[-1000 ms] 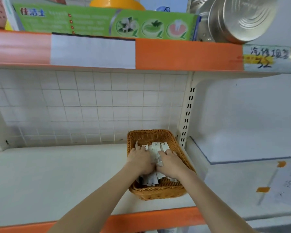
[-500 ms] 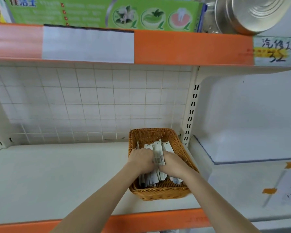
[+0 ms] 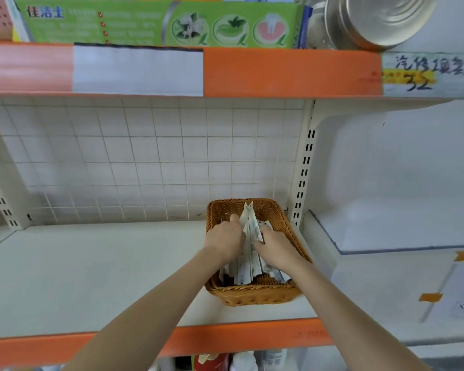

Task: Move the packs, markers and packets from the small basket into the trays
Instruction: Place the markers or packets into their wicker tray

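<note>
White shelf [image 3: 91, 269] carrying a wicker basket [image 3: 255, 294] at 5 o'clock, long white packets [image 3: 248, 259] bundled inside, left hand [image 3: 224, 238] and right hand [image 3: 275, 249] gripping them from both sides.

White shelf [image 3: 91, 269], orange front edge; wire grid back panel [image 3: 145, 162]; slotted upright [image 3: 304, 172].

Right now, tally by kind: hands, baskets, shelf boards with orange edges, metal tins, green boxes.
Hands: 2, left hand and right hand
Wicker basket: 1
Orange-edged shelf boards: 2, upper and lower
Metal tin: 1
Green box: 1
Total: 7
</note>
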### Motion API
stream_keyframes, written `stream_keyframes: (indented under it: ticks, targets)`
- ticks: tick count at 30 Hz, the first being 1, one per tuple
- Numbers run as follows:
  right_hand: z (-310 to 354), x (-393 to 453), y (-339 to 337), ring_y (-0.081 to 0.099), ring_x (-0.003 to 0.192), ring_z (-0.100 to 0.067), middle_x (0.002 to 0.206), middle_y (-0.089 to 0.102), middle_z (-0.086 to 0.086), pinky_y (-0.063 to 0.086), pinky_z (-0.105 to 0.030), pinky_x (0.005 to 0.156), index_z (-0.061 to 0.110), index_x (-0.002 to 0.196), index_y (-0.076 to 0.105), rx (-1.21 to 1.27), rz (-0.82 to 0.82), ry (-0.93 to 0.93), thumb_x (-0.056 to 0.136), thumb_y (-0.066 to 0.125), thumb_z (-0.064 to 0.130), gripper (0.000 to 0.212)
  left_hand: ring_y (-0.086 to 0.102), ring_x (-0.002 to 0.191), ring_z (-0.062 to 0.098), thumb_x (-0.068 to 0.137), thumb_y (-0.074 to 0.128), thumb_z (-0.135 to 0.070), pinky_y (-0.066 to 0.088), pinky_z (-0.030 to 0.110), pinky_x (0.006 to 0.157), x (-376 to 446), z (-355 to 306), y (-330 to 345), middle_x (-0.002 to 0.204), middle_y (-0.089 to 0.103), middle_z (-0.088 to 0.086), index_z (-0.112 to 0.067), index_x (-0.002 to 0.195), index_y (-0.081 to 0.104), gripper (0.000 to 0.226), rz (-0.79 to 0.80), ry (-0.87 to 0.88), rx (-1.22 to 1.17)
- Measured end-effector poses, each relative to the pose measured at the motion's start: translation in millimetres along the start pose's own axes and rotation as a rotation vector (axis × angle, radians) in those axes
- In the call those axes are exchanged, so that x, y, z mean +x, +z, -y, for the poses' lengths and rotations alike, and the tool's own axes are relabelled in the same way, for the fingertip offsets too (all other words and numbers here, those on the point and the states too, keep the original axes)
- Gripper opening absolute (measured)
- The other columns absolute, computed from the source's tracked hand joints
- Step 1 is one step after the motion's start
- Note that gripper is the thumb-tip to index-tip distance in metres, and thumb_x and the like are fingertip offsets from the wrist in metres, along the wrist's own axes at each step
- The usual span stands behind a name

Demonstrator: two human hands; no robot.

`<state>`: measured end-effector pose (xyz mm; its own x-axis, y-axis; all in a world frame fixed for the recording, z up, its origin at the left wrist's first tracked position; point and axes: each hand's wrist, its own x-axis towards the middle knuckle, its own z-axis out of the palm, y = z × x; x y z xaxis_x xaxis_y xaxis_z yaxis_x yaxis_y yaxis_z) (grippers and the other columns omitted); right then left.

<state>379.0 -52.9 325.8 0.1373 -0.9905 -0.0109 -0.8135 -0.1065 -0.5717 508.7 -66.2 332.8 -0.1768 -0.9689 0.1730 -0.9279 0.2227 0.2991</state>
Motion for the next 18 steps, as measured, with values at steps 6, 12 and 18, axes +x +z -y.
stream_keyframes:
  ticks: [6, 12, 18]
  targets:
    - [20, -5, -14, 0.037, 0.054, -0.012, 0.069, 0.038, 0.0, 0.028, -0.026, 0.048, 0.013, 0.089, 0.039, 0.041, 0.02, -0.084, 0.099, 0.044, 0.02, 0.013, 0.062, 0.084, 0.034, 0.101, 0.032, -0.016, 0.041, 0.036, 0.061, -8, 8, -23, 0.093, 0.063, 0.018, -0.003, 0.112, 0.041, 0.02, -0.129, -0.059, -0.076]
    - [62, -8, -3, 0.051, 0.072, -0.018, 0.083, 0.051, -0.004, 0.043, -0.032, 0.059, 0.007, 0.115, 0.047, 0.011, 0.086, -0.192, 0.096, 0.047, 0.025, 0.026, 0.059, 0.093, 0.036, 0.097, 0.037, -0.015, 0.039, 0.035, 0.064, -40, 34, -52, 0.102, 0.062, 0.019, -0.002, 0.113, 0.044, 0.022, -0.152, -0.199, -0.096]
    - [124, -16, 36, 0.055, 0.09, -0.026, 0.1, 0.052, -0.01, 0.042, -0.03, 0.062, 0.007, 0.116, 0.048, -0.001, 0.117, -0.29, 0.093, 0.05, 0.018, 0.025, 0.057, 0.093, 0.036, 0.094, 0.04, -0.018, 0.042, 0.037, 0.069, -87, 94, -75, 0.106, 0.059, 0.019, -0.003, 0.114, 0.044, 0.025, -0.12, -0.363, -0.09]
